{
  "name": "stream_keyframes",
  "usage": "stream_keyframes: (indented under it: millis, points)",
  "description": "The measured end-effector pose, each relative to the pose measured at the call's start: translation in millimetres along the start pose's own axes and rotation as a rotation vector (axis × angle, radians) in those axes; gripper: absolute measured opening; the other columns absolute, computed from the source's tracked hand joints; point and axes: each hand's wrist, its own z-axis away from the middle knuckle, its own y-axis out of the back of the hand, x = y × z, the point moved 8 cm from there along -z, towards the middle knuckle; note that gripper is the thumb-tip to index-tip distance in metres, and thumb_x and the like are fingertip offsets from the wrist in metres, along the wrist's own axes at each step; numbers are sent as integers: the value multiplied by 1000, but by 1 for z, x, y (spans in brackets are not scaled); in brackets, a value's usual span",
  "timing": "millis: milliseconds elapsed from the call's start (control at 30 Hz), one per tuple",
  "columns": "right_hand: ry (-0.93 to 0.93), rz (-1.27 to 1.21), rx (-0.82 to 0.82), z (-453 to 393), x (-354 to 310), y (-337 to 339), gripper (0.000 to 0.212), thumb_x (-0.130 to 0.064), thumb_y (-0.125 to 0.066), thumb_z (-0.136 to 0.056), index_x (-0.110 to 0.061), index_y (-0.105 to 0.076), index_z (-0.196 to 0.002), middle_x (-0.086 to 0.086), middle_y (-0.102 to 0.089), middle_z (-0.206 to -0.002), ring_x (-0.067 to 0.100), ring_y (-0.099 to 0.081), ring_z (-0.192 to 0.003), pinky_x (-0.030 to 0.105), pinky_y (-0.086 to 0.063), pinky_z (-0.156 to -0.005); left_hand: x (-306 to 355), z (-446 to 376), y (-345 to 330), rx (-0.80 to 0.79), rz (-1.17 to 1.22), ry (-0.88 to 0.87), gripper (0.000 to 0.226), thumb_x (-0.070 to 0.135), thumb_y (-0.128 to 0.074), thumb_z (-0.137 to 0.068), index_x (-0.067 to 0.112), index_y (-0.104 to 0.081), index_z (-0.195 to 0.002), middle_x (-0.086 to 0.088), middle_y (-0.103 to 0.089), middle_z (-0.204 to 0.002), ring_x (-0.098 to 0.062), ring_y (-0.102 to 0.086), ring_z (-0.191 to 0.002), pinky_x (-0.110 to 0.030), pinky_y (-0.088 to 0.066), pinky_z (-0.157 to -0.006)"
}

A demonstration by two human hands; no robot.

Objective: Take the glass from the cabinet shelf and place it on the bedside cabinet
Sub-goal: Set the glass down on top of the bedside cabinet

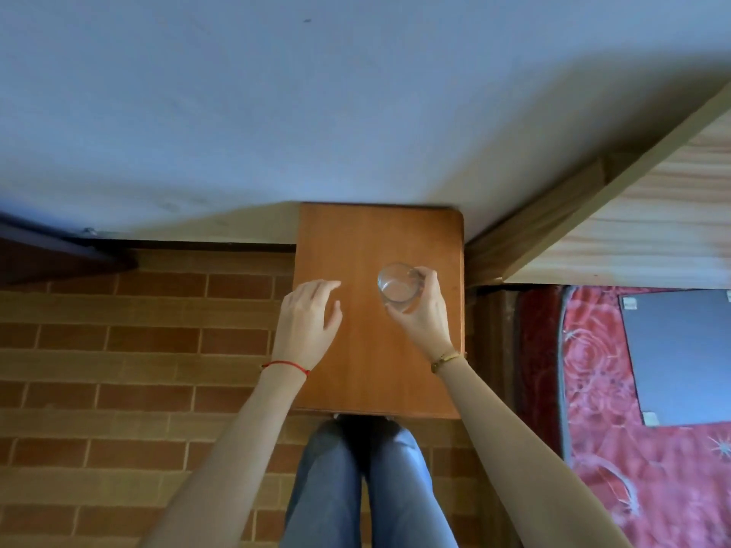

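A clear, empty glass (396, 285) is seen from above over the right half of the brown wooden bedside cabinet (368, 239). My right hand (425, 314) wraps around its right side, thumb at the near edge and fingers over the far rim. Whether the glass's base touches the cabinet top I cannot tell. My left hand (308, 324) hovers at the cabinet's left edge, fingers spread and holding nothing.
A bed with a red patterned cover (593, 448) and a dark flat object (680, 357) on it lies to the right, its light wooden headboard (633, 215) beyond. A brick-pattern floor (138, 350) lies left. The pale wall (316, 112) stands behind. My legs are at the cabinet's front.
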Motion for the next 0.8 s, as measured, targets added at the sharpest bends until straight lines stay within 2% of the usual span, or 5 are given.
stream_keyframes:
  millis: [100, 267, 567, 733, 800]
  points:
    - [-11, -9, 2, -9, 26, -20, 72, -18, -80, -70, -17, -40, -130, 0, -52, -126, 12, -52, -113, 2, -38, -80, -21, -5, -25, -10, 5, 17, 31, 21, -57, -93, 13, -61, -123, -6, -66, -119, -20, -60, -116, -42, -47, -103]
    - [21, -2, 12, -18, 52, -40, 71, -18, -79, -69, -21, -40, -129, -8, -50, -122, 9, -53, -111, 1, -40, -83, -41, -11, -53, -4, 3, 20, 31, 21, -56, -93, 13, -61, -123, -5, -66, -119, -19, -60, -116, -41, -47, -104]
    - [12, -17, 16, -17, 78, -50, 72, -16, -80, -69, -22, -39, -127, -8, -50, -119, 9, -54, -108, 0, -40, -83, -43, -14, -70, 9, 17, 7, 31, 20, -57, -93, 12, -62, -123, -7, -67, -118, -20, -60, -115, -41, -47, -103]
    - [5, -35, 11, -15, 86, -53, 72, -17, -80, -71, -24, -38, -128, -11, -49, -120, 10, -54, -111, 2, -41, -84, -41, -9, -74, 9, 14, -5, 31, 20, -57, -93, 12, -62, -123, -6, -67, -118, -21, -60, -115, -41, -47, -103]
    - [-13, -6, -13, -12, 85, -52, 76, -21, -81, -71, -24, -37, -132, -9, -48, -126, 13, -51, -119, 8, -40, -91, -35, -6, -73, 1, 14, -18, 32, 20, -56, -93, 12, -62, -123, -6, -67, -119, -21, -60, -116, -42, -47, -103]
